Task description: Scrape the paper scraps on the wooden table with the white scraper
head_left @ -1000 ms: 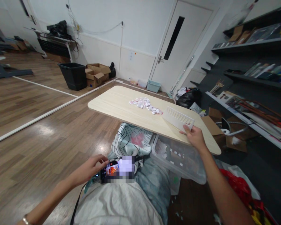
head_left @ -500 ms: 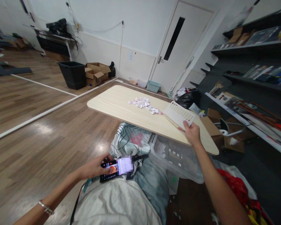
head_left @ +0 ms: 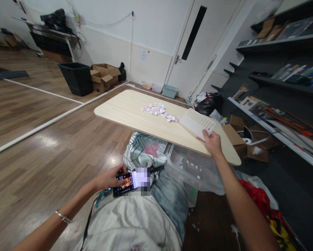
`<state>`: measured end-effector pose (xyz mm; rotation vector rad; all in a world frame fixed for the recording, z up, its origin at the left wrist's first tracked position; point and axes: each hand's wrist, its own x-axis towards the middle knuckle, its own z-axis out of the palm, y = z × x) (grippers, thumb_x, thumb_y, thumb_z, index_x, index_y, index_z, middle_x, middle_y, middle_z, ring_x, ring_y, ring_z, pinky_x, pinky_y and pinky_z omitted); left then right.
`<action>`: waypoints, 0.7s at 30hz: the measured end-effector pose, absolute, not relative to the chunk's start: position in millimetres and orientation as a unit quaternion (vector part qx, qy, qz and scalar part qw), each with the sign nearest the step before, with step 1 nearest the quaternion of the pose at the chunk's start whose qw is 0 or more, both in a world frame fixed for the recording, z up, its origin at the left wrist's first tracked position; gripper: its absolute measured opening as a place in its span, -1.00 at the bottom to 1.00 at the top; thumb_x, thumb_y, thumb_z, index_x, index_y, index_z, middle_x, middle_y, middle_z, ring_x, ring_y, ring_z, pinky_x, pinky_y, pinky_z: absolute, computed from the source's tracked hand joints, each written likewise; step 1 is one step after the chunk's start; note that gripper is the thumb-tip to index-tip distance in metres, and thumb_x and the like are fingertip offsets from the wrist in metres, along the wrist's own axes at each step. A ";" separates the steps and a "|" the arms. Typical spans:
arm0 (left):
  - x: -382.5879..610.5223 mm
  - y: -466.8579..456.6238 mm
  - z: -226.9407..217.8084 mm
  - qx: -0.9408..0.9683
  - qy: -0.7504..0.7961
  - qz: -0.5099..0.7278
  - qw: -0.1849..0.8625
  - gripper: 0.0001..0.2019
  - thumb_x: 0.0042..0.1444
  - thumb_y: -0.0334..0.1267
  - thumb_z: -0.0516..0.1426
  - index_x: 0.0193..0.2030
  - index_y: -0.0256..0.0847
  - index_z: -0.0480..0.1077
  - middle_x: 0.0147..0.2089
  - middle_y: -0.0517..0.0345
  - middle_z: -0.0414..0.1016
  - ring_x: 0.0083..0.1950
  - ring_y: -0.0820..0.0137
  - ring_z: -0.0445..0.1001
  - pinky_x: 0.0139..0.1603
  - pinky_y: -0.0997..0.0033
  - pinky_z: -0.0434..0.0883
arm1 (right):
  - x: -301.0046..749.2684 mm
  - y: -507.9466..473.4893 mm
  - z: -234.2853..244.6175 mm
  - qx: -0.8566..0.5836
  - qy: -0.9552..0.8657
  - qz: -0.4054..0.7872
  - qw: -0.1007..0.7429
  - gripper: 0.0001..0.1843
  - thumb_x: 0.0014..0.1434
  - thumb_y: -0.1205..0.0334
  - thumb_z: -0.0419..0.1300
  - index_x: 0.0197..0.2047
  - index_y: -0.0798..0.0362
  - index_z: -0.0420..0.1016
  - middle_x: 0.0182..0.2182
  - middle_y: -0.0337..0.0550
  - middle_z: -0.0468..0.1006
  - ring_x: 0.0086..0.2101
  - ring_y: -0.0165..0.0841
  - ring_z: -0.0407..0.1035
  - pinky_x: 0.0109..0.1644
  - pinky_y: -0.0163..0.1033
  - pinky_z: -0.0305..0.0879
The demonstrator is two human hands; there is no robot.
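My right hand point(head_left: 211, 143) is closed on the near edge of a white slotted plastic board point(head_left: 197, 123), holding it slightly raised above a pale wooden table point(head_left: 125, 112). Just left of the board lies a pile of small white and pink paper scraps point(head_left: 158, 111). My left hand point(head_left: 109, 178) rests on a black phone point(head_left: 126, 184) with a lit screen, lying on my lap, fingers curled on its left end.
A clear plastic bin point(head_left: 198, 170) with paper bits sits under the table's near edge beside patterned cloth point(head_left: 143, 151). A black bin point(head_left: 76, 78) and cardboard boxes point(head_left: 104, 76) stand by the far wall. Shelves point(head_left: 281, 87) run along the right; a white door point(head_left: 195, 45) is behind.
My right hand has lifted and tilted the slotted board and brought it nearer the paper scraps. My left hand has shifted slightly on the phone. The view has drifted a little.
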<state>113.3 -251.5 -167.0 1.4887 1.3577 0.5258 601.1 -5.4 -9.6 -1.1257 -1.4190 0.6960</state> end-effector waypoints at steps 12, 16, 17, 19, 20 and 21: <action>124.5 -243.6 -166.0 0.628 0.575 0.210 0.479 -0.30 0.05 0.51 0.39 -0.15 -0.03 0.28 -0.22 0.23 0.44 -0.15 0.23 0.39 -0.15 0.24 0.35 | 593.0 -9.7 -6.1 -0.470 -0.615 0.306 0.554 -0.10 -0.03 -0.63 0.65 -0.05 0.04 0.77 0.06 0.03 0.85 0.14 0.12 0.74 0.07 0.33 0.90; 124.5 -242.4 -165.2 0.625 0.577 0.215 0.479 -0.29 0.02 0.51 0.42 -0.18 -0.03 0.28 -0.22 0.20 0.47 -0.14 0.19 0.43 -0.14 0.22 0.37 | 595.0 -9.5 -6.6 -0.469 -0.623 0.298 0.550 -0.16 0.02 -0.58 0.65 -0.08 0.05 0.74 0.00 0.03 0.84 0.13 0.11 0.73 0.08 0.33 0.90; 124.8 -242.0 -165.2 0.626 0.578 0.217 0.476 -0.29 0.02 0.52 0.43 -0.18 -0.03 0.28 -0.22 0.20 0.47 -0.14 0.18 0.44 -0.14 0.22 0.37 | 595.6 -9.6 -6.9 -0.470 -0.623 0.297 0.550 -0.17 0.03 -0.57 0.65 -0.09 0.05 0.74 -0.01 0.04 0.83 0.13 0.11 0.73 0.07 0.33 0.90; 126.5 -240.8 -165.5 0.628 0.581 0.220 0.468 -0.29 0.01 0.53 0.43 -0.19 -0.03 0.30 -0.23 0.19 0.47 -0.14 0.18 0.43 -0.15 0.22 0.36 | 596.5 -10.3 -7.6 -0.471 -0.620 0.298 0.551 -0.17 0.03 -0.57 0.65 -0.09 0.04 0.73 -0.01 0.04 0.84 0.13 0.11 0.73 0.07 0.31 0.90; 127.9 -240.0 -165.9 0.630 0.583 0.220 0.464 -0.28 0.01 0.54 0.42 -0.19 -0.03 0.32 -0.23 0.19 0.47 -0.15 0.18 0.42 -0.15 0.21 0.36 | 596.8 -10.7 -7.8 -0.472 -0.618 0.300 0.553 -0.15 0.01 -0.60 0.65 -0.09 0.04 0.72 0.00 0.02 0.84 0.13 0.10 0.73 0.07 0.30 0.90; 129.6 -239.1 -166.3 0.630 0.585 0.220 0.461 -0.28 0.01 0.55 0.42 -0.19 -0.04 0.33 -0.24 0.19 0.46 -0.15 0.19 0.42 -0.15 0.21 0.36 | 597.0 -11.2 -8.0 -0.472 -0.615 0.301 0.555 -0.13 -0.02 -0.62 0.65 -0.10 0.03 0.72 0.00 0.01 0.84 0.12 0.09 0.74 0.07 0.29 0.90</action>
